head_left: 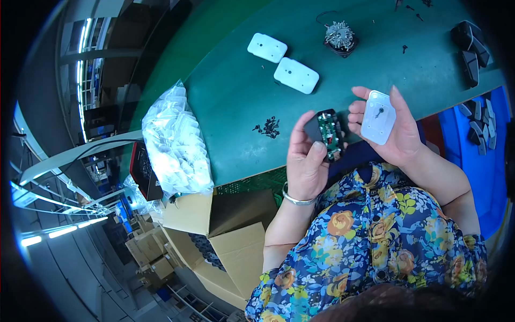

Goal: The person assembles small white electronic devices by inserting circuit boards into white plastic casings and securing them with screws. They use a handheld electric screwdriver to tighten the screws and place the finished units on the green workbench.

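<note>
My left hand [307,163] grips a black plastic housing with a green circuit board [330,135] showing in it, the thumb lying across its lower part. To the right, my right hand [401,134] holds a white plastic cover [378,119] by its edges, fingers on one side and thumb on the other. A small dark part lies on the cover's face. The two pieces are apart, both held above the table's near edge. On the green table [230,96], a small heap of black parts [270,127] lies left of my left hand.
Two white covers [296,75] lie farther back, near a round holder of silvery pins [340,37]. A clear bag of white parts [177,145] sits at the left edge. Black housings [469,48] stand far right, above a blue bin [456,139]. An open carton [241,257] stands below.
</note>
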Available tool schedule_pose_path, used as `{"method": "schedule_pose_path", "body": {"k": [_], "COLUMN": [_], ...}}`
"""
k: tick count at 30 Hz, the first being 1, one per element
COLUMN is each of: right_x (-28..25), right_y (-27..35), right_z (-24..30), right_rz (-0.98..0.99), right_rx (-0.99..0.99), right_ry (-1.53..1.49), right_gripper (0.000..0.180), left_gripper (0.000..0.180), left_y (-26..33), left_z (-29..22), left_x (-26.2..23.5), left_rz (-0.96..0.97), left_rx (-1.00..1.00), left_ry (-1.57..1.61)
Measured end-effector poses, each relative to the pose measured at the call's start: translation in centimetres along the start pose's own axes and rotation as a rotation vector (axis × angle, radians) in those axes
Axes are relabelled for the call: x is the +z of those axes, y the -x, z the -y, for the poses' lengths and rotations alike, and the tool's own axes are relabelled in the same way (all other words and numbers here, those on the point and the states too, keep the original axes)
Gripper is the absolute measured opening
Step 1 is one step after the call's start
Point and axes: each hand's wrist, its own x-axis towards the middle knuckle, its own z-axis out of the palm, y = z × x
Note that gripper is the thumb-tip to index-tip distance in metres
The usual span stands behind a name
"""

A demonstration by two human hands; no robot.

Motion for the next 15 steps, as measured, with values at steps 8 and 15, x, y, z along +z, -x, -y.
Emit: {"method": "schedule_pose_path", "body": {"k": [8, 15], "right_x": [2.3, 1.6], "right_y": [-0.5, -0.4], "right_z": [-1.6, -2.2], "right_rz": [-0.136, -0.141], "right_rx": [0.056, 0.079], "right_ry": [-0.035, 0.025], "right_gripper": [0.084, 0.078], "left_gripper": [0.06, 0.059], "left_y": [-1.1, -1.9], "left_z": [-1.1, 0.1], "left_x": [3.8, 3.9], "left_rz": [0.016, 0.067], "left_rx": [0.615, 0.642], "left_ry": [-1.276, -1.516]}}
